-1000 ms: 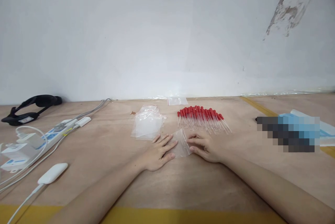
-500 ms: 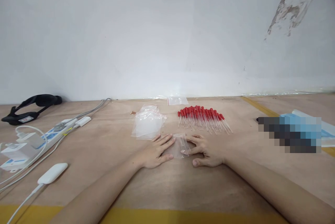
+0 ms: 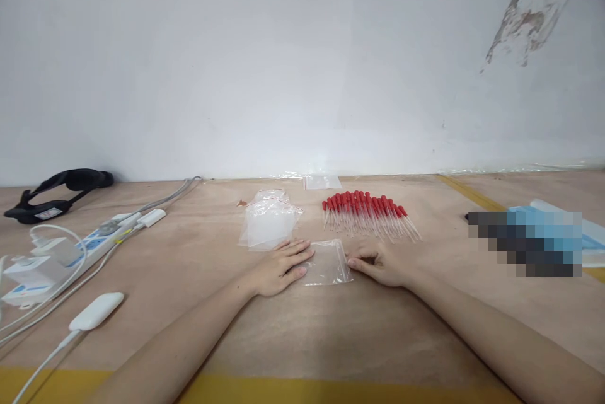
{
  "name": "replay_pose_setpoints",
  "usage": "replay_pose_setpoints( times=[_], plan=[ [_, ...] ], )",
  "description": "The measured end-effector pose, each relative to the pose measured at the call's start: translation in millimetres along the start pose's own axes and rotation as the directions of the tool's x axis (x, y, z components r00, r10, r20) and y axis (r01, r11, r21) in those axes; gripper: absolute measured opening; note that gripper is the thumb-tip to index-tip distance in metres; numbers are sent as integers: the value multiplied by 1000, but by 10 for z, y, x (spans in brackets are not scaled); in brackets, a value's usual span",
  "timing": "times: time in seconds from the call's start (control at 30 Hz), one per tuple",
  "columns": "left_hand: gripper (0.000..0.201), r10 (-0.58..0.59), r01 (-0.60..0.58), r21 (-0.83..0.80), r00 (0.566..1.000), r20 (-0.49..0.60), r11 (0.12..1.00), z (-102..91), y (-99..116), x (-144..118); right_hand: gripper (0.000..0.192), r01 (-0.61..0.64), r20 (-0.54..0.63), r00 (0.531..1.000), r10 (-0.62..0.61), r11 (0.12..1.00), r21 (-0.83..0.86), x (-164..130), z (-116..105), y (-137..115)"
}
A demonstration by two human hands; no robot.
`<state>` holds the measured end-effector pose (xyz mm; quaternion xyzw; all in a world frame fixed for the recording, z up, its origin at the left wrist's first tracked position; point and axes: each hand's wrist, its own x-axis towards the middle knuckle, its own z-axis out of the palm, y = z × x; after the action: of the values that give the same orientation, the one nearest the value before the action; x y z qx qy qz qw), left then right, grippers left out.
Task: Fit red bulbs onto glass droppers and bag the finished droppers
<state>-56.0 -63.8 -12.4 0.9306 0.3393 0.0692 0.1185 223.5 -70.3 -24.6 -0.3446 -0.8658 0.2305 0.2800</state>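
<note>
A small clear zip-lock bag [image 3: 326, 265] lies flat on the wooden table, its zip edge toward the right. My left hand [image 3: 280, 270] rests palm down, fingers stretched out, over the bag's left side. At the zip edge, the thumb and index fingertips of my right hand [image 3: 380, 265] come together on the plastic, the other fingers curled. Beyond my left hand is a loose pile of similar clear bags [image 3: 269, 224]. Thin clear droppers with red bulbs [image 3: 363, 208] lie side by side in a row past my right hand.
Another clear bag [image 3: 324, 182] lies by the wall. To the left are a power strip [image 3: 97, 243] with plugs and cables, a white charging device [image 3: 97, 311] and a black strap-like object [image 3: 59, 193]. A blue mask-like item [image 3: 534, 221], partly pixelated, lies at right.
My right hand has shifted right, its spread fingers now drawn together at the zip edge. The bag lies flatter and more spread out. My left hand has moved slightly left.
</note>
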Motion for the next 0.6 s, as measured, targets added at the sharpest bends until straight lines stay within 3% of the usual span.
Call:
replay_pose_setpoints(
  times=[0.1, 0.2, 0.3, 0.5, 0.6],
  plan=[
    [45, 8, -8, 16, 1000, -7, 1000, 10, -10, 12, 21, -153, -179, 975, 132, 982, -109, 107, -44, 48],
    [45, 15, -15, 25, 1000, -9, 1000, 12, -10, 21, 11, -349, -415, 880, 233, 908, -231, 318, -88, 169],
    [45, 21, -20, 26, 1000, -12, 999, 10, -5, 22, 12, -500, -550, 782, 293, 822, -272, 589, -120, 291],
    [45, 15, -15, 40, 1000, -11, 999, 12, -6, 14, 31, -691, -576, 684, 447, 651, -315, 1062, -230, 381],
    [45, 14, -14, 45, 1000, -9, 999, 18, -7, 13, 31, -718, -547, 672, 498, 618, -320, 1175, -301, 417]
  ],
)
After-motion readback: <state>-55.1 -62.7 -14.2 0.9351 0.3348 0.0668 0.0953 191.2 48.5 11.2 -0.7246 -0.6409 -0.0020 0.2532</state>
